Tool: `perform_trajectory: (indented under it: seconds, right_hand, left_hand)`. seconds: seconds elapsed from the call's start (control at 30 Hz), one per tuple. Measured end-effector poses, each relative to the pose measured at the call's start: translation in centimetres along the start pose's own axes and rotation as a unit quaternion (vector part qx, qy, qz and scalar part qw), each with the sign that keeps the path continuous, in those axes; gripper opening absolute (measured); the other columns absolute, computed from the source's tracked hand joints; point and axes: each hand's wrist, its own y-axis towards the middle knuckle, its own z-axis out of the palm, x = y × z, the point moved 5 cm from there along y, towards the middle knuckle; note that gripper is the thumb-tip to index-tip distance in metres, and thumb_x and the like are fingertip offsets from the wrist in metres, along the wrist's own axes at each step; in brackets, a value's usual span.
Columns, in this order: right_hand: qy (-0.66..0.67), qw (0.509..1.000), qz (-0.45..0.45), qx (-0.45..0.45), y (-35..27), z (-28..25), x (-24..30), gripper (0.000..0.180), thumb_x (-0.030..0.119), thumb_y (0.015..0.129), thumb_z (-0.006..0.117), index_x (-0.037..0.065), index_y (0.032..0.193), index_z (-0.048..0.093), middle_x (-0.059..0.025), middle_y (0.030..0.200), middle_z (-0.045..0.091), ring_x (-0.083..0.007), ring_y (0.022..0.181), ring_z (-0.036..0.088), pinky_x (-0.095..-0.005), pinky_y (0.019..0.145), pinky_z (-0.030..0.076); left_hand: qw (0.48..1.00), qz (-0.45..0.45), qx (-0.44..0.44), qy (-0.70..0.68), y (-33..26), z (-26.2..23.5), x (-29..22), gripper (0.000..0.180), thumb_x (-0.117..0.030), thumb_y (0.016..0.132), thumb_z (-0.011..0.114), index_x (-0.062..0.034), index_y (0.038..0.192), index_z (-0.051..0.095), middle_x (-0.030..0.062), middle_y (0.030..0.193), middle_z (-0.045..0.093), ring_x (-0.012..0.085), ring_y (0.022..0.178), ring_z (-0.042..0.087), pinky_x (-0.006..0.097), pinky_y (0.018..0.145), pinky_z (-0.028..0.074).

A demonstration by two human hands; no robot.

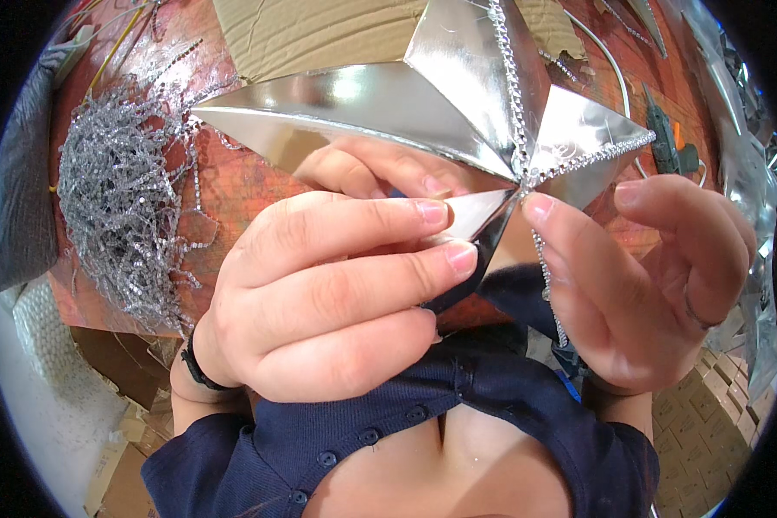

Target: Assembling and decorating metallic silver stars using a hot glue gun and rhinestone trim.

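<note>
A shiny silver star (483,78) with raised, folded points is tilted up in front of me. My left hand (319,293) is closed on one of its lower points, pinching it between the fingers. A silver bead trim (514,95) runs down the upper point to the centre, and more trim (600,160) lies along the right point. From the centre a loose tail of trim (544,268) hangs down. My right hand (647,276) has its fingers apart, and one fingertip presses at the star's centre beside the trim. The star's underside is hidden.
A tangled heap of silver bead strands (121,203) lies on the left of the reddish table (224,194). Cardboard (311,34) lies at the back. A dark green tool (669,138) and a white cable (609,56) lie far right, near shiny plastic wrapping (742,173).
</note>
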Motion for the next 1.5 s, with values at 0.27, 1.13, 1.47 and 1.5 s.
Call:
perform_trajectory:
  seconds: [0.27, 1.13, 1.47, 1.5]
  right_hand:
    - [0.021, 0.998, 0.038, 0.035, 0.5, 0.1, -0.1, 0.02, 0.002, 0.065, 0.07, 0.01, 0.083, 0.072, -0.0072, 0.103, 0.044, -0.015, 0.086, 0.045, -0.0248, 0.067, 0.039]
    - [-0.007, 0.975, 0.189, 0.117, -11.7, -2.7, -24.1, 0.063, -0.004, 0.071, 0.041, 0.005, 0.134, 0.043, -0.014, 0.135, 0.044, -0.0269, 0.129, 0.037, -0.0353, 0.11, 0.023]
    - [-0.108, 0.98, 0.125, 0.11, -10.2, -1.8, -25.3, 0.053, 0.001, 0.076, 0.051, 0.006, 0.129, 0.046, -0.0155, 0.124, 0.049, -0.03, 0.12, 0.043, -0.0375, 0.105, 0.03]
    - [-0.118, 0.982, 0.111, 0.095, -10.3, -2.3, -25.1, 0.054, 0.001, 0.076, 0.052, 0.007, 0.129, 0.046, -0.015, 0.12, 0.05, -0.0308, 0.118, 0.044, -0.0381, 0.104, 0.031]
  left_hand:
    - [1.0, 0.015, 0.001, -0.009, -0.5, 0.3, 0.2, 0.021, -0.006, 0.068, 0.07, -0.0092, 0.08, 0.053, 0.0111, 0.095, 0.063, 0.0295, 0.094, 0.059, 0.041, 0.075, 0.051]
    - [0.982, -0.104, 0.121, 0.098, -2.3, -4.7, -2.0, 0.028, -0.003, 0.067, 0.07, -0.005, 0.092, 0.059, 0.0134, 0.099, 0.065, 0.0296, 0.085, 0.063, 0.036, 0.072, 0.051]
    - [0.977, -0.033, 0.2, 0.06, -1.6, 0.4, -4.7, 0.024, -0.007, 0.065, 0.064, -0.0039, 0.088, 0.062, 0.011, 0.099, 0.064, 0.0252, 0.086, 0.062, 0.035, 0.074, 0.052]
    - [0.978, -0.027, 0.199, 0.054, -1.1, 1.0, -4.8, 0.024, -0.007, 0.065, 0.064, -0.0039, 0.088, 0.062, 0.011, 0.099, 0.064, 0.0252, 0.086, 0.062, 0.035, 0.074, 0.052]
